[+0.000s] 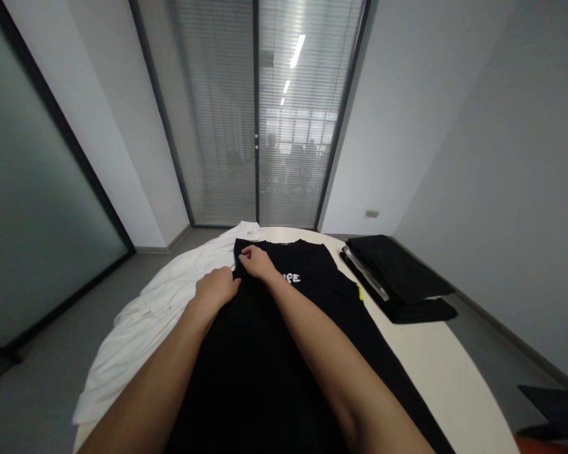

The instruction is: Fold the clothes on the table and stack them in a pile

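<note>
A black T-shirt (307, 306) with white lettering on its chest lies spread over the table, its collar toward the far edge. My left hand (218, 287) is closed on the shirt's left edge, just below the sleeve. My right hand (256, 261) reaches across the shirt, fingers pinched on the cloth of the left sleeve. Small folds hidden under the fingers cannot be made out. A yellow tag (360, 292) shows at the shirt's right sleeve. Beside my left hand lies a crumpled white cloth (170, 284).
The pale table (447, 362) has a rounded edge. Folded black items (397, 271), stacked with something greyish between them, lie at its right. Behind stand glass doors with blinds (227, 126). A dark object (556, 407) is low at the right, beyond the table.
</note>
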{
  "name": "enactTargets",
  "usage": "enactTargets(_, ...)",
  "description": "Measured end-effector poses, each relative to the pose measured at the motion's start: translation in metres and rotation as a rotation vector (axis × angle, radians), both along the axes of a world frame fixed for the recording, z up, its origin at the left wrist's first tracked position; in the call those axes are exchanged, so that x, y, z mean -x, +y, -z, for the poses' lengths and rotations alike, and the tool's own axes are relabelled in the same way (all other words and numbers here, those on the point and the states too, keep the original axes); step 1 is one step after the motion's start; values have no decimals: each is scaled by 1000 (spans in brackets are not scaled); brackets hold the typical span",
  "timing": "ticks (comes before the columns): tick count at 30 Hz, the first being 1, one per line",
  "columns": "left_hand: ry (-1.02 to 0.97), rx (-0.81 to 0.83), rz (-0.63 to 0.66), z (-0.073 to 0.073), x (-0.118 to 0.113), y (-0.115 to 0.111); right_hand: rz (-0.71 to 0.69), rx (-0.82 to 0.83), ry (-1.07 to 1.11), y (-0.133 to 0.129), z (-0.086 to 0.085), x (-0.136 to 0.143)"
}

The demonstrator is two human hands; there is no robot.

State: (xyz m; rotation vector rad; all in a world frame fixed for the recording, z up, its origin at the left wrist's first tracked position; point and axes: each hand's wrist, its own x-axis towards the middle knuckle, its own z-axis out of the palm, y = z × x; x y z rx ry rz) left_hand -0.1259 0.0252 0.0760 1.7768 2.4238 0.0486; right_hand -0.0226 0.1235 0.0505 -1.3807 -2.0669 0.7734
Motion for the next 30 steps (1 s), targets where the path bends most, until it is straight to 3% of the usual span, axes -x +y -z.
enactTargets(6, -41, 109, 89, -5, 13, 0, 57, 82, -89, 17, 11, 32)
enactTargets(13, -151, 227, 251, -11, 14, -8, 11, 81, 36, 15, 21, 30)
enactTargets(19, -200, 68, 361, -20, -1, -13, 43, 174, 230, 31, 19, 10)
enactTargets(24, -356, -104, 366, -14, -25, -12, 97, 212, 382, 35, 15, -23)
enactTargets(28, -455, -109, 401, -3, -46, -15, 72, 242, 431, 29, 18, -46)
enactTargets(30, -448, -15, 421, 1, -54, -20, 59, 259, 421, 25, 23, -53)
